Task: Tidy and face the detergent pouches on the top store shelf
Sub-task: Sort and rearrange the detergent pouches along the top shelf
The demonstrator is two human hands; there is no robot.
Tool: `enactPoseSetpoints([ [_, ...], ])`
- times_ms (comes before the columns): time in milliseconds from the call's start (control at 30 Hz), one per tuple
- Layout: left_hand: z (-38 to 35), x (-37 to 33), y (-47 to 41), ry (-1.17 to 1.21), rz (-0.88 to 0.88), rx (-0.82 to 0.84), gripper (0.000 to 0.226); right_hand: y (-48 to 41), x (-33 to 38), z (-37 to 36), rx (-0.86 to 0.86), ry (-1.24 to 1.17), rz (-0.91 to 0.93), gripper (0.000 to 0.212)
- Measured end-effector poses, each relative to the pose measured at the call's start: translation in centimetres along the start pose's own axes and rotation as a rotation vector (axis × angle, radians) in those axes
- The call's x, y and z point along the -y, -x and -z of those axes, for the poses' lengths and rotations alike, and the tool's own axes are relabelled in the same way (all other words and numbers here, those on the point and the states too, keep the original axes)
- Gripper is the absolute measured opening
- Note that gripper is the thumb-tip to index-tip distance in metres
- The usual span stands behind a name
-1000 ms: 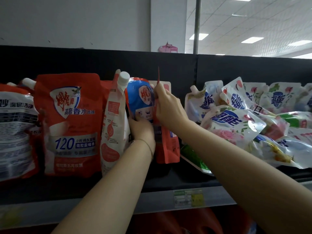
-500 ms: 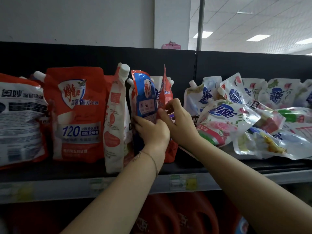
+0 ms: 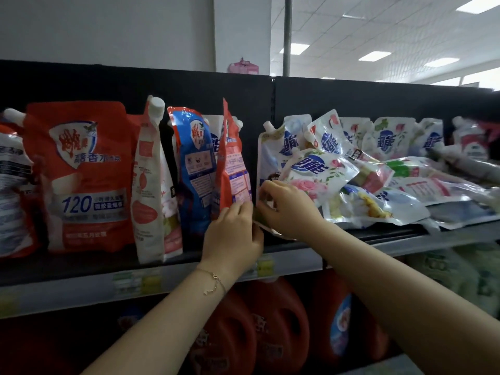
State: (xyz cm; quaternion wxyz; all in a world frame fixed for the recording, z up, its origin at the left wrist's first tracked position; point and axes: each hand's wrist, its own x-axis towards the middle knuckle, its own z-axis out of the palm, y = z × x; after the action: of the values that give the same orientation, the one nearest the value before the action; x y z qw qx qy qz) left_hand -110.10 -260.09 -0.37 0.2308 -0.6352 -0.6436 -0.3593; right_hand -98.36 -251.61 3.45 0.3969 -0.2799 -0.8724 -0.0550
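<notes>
Detergent pouches crowd the top shelf [image 3: 405, 243]. A large red pouch [image 3: 81, 171] faces front at the left. Beside it stand a white-and-red pouch [image 3: 147, 185] turned side-on, a blue pouch [image 3: 194, 163] and a narrow red pouch [image 3: 234, 163] turned almost edge-on. My left hand [image 3: 232, 234] pinches the bottom edge of that narrow red pouch. My right hand [image 3: 289, 209] is just to its right, fingers curled on a flat-lying pouch [image 3: 266, 227] at the foot of a jumbled heap of white floral pouches [image 3: 319, 171].
A black back panel [image 3: 351, 98] closes the shelf behind. Price tags [image 3: 135, 282] line the grey shelf lip. Red detergent jugs [image 3: 276, 320] stand on the shelf below. A black-and-white pouch [image 3: 10, 185] sits at the far left edge.
My right hand came down from the narrow red pouch's top to its base, then moved right to the flat pouch. My left hand shifted right from the blue pouch to the red pouch's bottom edge.
</notes>
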Motion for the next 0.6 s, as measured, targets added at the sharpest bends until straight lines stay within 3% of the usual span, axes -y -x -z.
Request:
enactPoseSetpoints([
  [200, -1.5, -1.3, 0.1, 0.086, -0.03, 0.088, 0.025, 1.2, -1.6, 3.0, -0.027, 0.064, -0.118, 0.014],
  [467, -3.7, -3.7, -2.1, 0.051, -0.041, 0.007, 0.033, 2.4, -6.2, 6.4, -0.053, 0.106, -0.416, 0.014],
  [600, -5.1, -4.7, -2.8, -0.022, 0.013, -0.032, 0.047, 2.3, -10.4, 7.3, -0.105, -0.026, -0.625, 0.028],
])
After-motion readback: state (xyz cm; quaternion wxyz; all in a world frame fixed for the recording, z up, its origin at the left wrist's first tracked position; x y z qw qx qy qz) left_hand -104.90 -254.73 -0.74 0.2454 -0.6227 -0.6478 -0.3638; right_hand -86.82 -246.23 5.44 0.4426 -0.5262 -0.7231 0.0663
